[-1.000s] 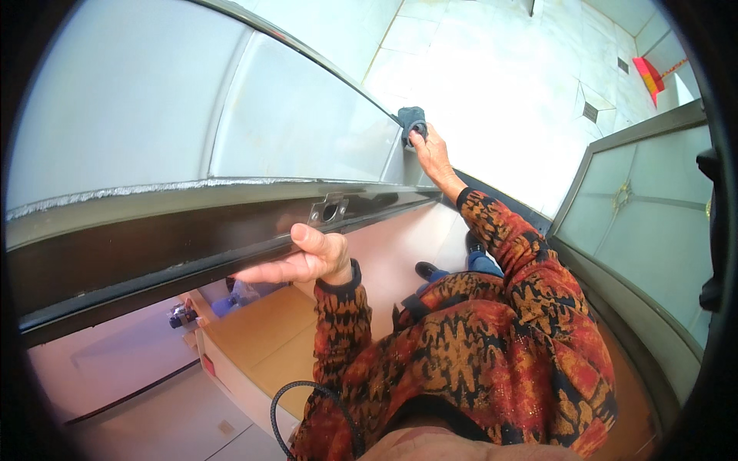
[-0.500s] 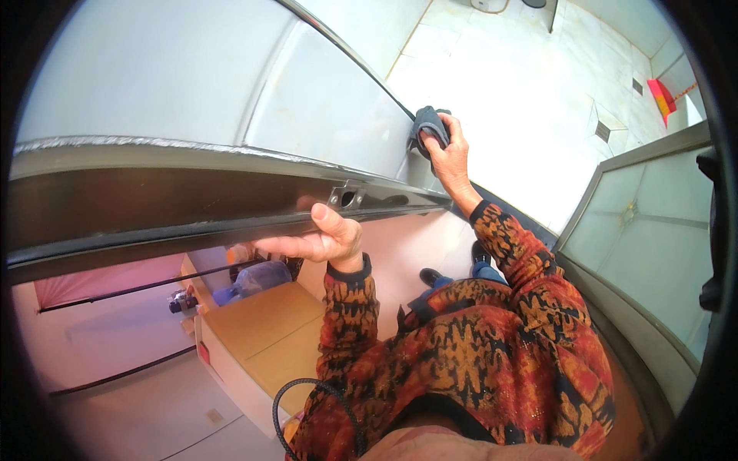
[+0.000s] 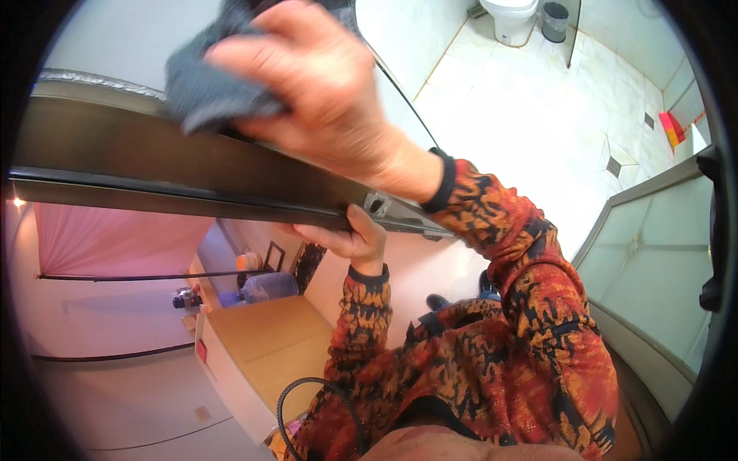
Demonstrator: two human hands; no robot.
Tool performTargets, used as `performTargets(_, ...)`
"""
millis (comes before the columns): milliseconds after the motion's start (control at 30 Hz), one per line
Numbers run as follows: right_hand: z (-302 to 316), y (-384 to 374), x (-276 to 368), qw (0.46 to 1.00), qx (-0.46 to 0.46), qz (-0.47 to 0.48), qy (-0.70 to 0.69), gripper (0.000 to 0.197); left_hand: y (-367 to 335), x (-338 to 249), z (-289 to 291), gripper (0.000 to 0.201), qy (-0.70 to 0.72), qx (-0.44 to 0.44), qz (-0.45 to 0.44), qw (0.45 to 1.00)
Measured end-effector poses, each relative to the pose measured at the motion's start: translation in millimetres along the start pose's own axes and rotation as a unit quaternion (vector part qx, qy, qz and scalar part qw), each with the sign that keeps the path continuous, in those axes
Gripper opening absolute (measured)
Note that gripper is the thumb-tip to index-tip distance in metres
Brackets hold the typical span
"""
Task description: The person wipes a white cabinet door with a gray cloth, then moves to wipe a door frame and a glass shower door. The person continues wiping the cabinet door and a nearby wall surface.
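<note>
My right hand (image 3: 319, 92), blurred by motion, is closed around a bunched dark grey cloth (image 3: 211, 81). The cloth lies over the upper edge of a dark brown metal door frame (image 3: 154, 157), where the frame meets the white panel (image 3: 115, 46). A small metal strike plate (image 3: 377, 203) with a hole is set in the frame, close to my right wrist. My left hand (image 3: 350, 240) grips the lower edge of the frame just below that plate. Its thumb rests on the frame's face, while the other fingertips are partly hidden behind the edge.
An open door with frosted panels (image 3: 653, 238) stands on the right. Beyond the doorway are a white toilet (image 3: 511, 19) and a dark bin (image 3: 555, 21) on a tiled floor. At lower left, a large clear bottle (image 3: 269, 286) lies by a wooden-topped cabinet (image 3: 269, 338).
My right hand has swung up and left with the cloth, from the frame's far end to its upper middle. My left hand stays at the lower edge, its thumb now against the frame.
</note>
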State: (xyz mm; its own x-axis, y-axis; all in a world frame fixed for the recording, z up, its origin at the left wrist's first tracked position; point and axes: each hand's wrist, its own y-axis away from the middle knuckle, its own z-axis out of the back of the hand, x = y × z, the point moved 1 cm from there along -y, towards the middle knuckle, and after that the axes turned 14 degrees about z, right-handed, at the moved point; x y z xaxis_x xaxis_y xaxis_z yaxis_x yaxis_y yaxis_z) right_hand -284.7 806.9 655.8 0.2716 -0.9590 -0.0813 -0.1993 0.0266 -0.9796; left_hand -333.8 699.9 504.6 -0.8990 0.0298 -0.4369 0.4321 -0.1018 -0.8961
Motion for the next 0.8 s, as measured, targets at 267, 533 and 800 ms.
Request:
performTargets(267,47,110,21,0.989,0.113,-0.076,-0.058,0.039,5,3,2,0.071,0.071,0.026,-0.008,0.997)
performTargets(533,65,92,37,0.985,0.115,-0.122,-0.05,0.039,17,14,3,0.065,0.004,0.006,-0.009,1.0)
performTargets(800,-25,7,70,0.983,0.159,0.086,-0.041,0.057,31,28,-5,0.058,0.016,0.054,0.033,0.998)
